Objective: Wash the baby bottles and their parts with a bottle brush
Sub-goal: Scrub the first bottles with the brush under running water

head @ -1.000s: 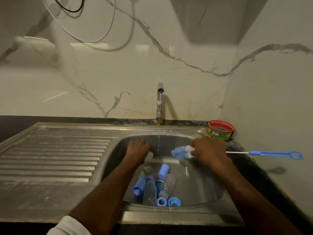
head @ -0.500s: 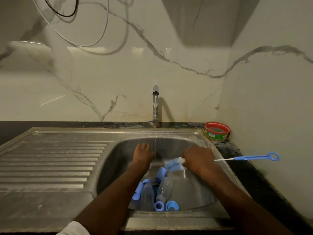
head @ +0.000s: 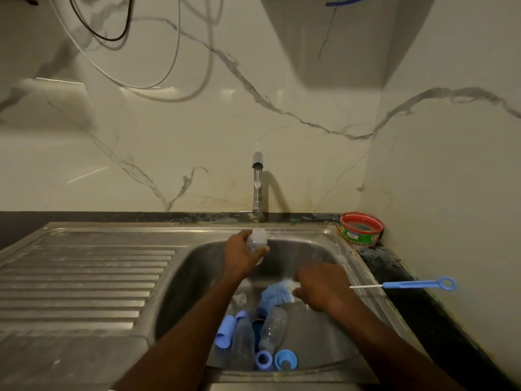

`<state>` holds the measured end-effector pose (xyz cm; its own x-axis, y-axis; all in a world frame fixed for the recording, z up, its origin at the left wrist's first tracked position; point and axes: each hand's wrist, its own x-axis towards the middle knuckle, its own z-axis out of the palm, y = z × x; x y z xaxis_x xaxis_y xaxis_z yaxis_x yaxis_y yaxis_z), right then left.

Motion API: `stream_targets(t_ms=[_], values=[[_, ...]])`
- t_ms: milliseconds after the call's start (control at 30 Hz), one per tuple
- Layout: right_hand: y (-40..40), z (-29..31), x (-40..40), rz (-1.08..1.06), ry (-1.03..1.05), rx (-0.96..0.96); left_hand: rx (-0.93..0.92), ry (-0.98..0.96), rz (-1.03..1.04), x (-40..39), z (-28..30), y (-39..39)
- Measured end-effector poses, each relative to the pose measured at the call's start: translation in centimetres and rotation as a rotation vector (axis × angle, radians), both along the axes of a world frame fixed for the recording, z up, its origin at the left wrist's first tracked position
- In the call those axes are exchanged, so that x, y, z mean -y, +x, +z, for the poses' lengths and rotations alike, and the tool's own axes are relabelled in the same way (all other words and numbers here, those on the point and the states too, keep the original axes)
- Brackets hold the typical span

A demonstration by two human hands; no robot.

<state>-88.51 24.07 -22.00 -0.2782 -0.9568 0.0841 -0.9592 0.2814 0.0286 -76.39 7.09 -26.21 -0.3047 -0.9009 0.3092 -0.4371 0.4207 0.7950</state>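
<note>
Head view, left hand gripping bottle

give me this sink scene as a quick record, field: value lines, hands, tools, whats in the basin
left hand: left hand grips a clear bottle under the tap
right hand: right hand holds the bottle brush by its head end, over the basin
water: running from the tap
in the sink: two clear bottles lying down, blue caps and rings
counter, right: thin blue-handled brush, red-rimmed tub
left of basin: ribbed draining board
</note>
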Motion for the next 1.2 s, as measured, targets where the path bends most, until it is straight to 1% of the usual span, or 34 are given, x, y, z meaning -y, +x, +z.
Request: stream_targets(t_ms=[100, 200, 400, 600, 767, 1033, 1133, 1200], values=[[-0.2, -0.2, 0.0, 0.003, -0.004, 0.018, -0.029, -0.053, -0.014, 0.0, -0.2, -0.2], [-0.5, -0.4, 0.0, 0.011, 0.045, 0.025, -0.055, -0.089, -0.03, 0.3, -0.6, 0.1], [-1.2, -0.9, 0.2, 0.009, 0.07, 0.038, -0.045, -0.052, -0.049, 1.3, -1.0, 0.4], [-1.1, -1.2, 0.7, 0.029, 0.122, 0.051, -0.028, -0.04, -0.02, 1.2, -1.1, 0.0], [-1.0, -1.3, 0.7, 0.032, 0.105, 0.084, -0.053, -0.03, -0.005, 1.1, -0.8, 0.1], [-1.3, -1.7, 0.8, 0.026, 0.071, 0.117, -0.102, 0.052, -0.005, 0.9, -0.5, 0.4], [-1.4, -1.9, 1.0, 0.029, 0.085, 0.11, -0.056, 0.071, -0.022, 0.8, -0.9, 0.5], [-1.5, -2.0, 1.0, 0.031, 0.087, 0.11, -0.044, 0.039, -0.049, 0.7, -0.9, 0.6]])
